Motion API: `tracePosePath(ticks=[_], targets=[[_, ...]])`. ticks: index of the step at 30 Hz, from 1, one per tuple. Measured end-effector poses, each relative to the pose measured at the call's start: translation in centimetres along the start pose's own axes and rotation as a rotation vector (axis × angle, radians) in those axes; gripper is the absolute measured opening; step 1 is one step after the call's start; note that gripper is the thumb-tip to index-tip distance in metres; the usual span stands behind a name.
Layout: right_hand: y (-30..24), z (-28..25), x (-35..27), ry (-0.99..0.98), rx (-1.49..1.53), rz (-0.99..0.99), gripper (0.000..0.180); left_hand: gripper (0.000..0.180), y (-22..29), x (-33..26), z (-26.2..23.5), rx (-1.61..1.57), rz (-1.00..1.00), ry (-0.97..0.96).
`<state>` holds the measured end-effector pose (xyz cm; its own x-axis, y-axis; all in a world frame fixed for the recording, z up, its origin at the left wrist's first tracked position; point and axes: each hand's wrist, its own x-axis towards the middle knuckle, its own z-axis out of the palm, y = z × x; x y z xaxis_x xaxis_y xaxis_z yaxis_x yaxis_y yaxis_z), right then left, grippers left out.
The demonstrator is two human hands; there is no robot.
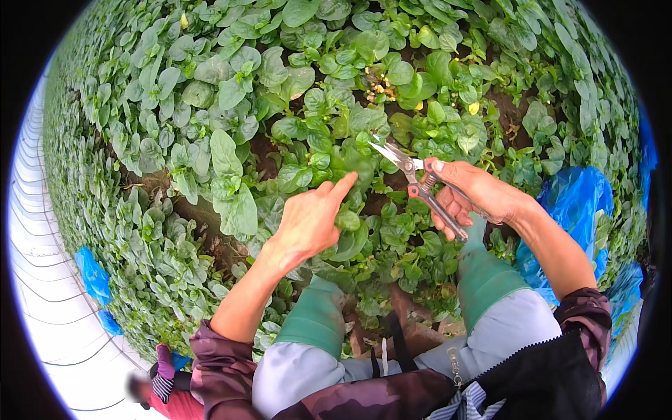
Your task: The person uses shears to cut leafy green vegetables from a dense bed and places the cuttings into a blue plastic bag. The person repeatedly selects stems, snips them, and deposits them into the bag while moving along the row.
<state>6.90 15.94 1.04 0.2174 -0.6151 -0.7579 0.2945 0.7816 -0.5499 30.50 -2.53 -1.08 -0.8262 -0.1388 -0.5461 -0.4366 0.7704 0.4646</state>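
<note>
My right hand (472, 192) is wrapped round a pair of pruning shears (420, 182) with grey and orange-red handles. Their silver blades stand slightly apart, pointing up and left among the leaves. My left hand (311, 217) is left of the blades, its index finger stretched forward and the other fingers curled. Blurred leafy green shoots (348, 220) show at the fingers' far side and seem to be in its grip, though the palm side is hidden. Broad-leaved green plants (297, 175) surround both hands.
My knees in green covers (490, 283) flank the plants in front. A blue plastic bag (574, 210) lies right of my right forearm. Another blue plastic piece (93, 276) lies at the left, beside white sheeting (45, 280). A person in red (178, 406) is at the lower left.
</note>
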Motion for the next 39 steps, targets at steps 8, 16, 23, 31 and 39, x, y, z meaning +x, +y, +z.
tracePosePath(ticks=[8, 16, 23, 31, 39], targets=[[-1.6, 2.8, 2.8, -0.184, -0.100, 0.030, 0.065, 0.078, 0.9, -3.6, -0.2, -0.026, -0.015, -0.047], [-1.0, 3.7, 6.5, -0.092, -0.239, 0.177, 0.060, 0.092, -0.4, -1.6, -2.8, 0.187, -0.182, -0.053], [-2.7, 4.8, 6.5, -0.001, -0.803, 0.087, 0.052, 0.081, -2.7, -0.5, -1.2, 0.212, -0.347, -0.106], [1.1, 5.1, 5.7, 0.038, -0.996, -0.069, 0.045, 0.078, -2.8, -1.6, -1.0, 0.122, -0.354, -0.029], [-0.6, 5.6, 8.9, 0.119, -0.923, -0.133, 0.049, 0.073, -2.7, -1.8, -0.2, 0.135, -0.307, 0.028]])
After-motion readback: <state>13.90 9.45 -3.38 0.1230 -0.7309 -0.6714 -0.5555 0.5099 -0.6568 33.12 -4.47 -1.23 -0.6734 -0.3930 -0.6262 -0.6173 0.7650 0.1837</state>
